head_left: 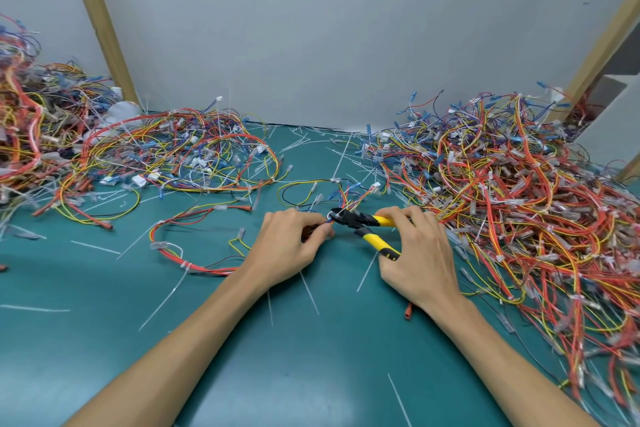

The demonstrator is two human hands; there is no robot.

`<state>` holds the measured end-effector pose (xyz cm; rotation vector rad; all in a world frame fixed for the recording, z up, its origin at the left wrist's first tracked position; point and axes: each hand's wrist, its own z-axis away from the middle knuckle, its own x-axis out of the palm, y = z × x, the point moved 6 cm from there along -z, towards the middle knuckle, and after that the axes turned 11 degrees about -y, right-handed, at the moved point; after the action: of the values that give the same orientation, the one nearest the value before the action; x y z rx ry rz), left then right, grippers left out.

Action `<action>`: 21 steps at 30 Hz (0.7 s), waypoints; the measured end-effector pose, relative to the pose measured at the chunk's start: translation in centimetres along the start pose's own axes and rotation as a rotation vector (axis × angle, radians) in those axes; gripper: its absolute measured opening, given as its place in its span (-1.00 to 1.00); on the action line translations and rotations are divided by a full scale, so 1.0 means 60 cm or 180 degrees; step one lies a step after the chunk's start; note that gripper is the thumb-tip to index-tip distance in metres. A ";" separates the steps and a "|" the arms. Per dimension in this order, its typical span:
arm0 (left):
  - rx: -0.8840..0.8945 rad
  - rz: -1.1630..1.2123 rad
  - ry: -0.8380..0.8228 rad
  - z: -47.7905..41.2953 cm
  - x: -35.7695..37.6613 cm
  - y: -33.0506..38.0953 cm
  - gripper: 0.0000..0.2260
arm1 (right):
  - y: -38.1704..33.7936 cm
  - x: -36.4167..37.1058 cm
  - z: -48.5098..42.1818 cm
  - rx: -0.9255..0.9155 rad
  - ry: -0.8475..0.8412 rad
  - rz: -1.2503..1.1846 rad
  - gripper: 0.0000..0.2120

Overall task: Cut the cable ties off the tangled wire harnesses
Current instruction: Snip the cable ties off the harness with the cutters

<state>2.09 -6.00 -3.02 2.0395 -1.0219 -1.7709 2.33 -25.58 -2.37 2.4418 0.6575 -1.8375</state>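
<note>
Pinching harness (341,196) on counter (214,357) with fingers of left hand (291,239). Gripping cutters (356,220) in right hand (419,253), blades at cable tie (329,217). Risk of nicking wire insulation by biting too deep, or catching nearby fingertip.

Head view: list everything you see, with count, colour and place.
harness: one, red, yellow, blue, centre.
cutters: one, yellow-black, centre, jaws at the harness.
heaps: three, same colours, far left, back left, right.
table: one, teal, underneath.
cut ties: many, white, scattered on the table.
posts: two, tan, back corners.
wall: one, grey, behind.
left hand: one, pinches the harness.
right hand: one, grips the cutters.
</note>
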 end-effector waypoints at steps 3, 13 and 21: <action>-0.0014 0.0042 0.0008 0.001 -0.001 0.001 -0.79 | 0.000 0.000 0.000 0.0021 0.0015 -0.0022 -0.54; -0.0151 0.0207 -0.0132 0.001 -0.004 -0.002 -0.78 | 0.002 -0.002 0.003 0.0066 0.0067 -0.0151 -0.53; -0.0039 -0.0328 -0.0090 0.002 0.009 -0.001 -0.78 | -0.002 0.002 0.003 0.0018 -0.0053 -0.0187 -0.56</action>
<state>2.02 -6.27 -3.53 2.1006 -0.9269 -1.8565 2.16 -25.47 -2.50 2.4334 0.7319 -1.8808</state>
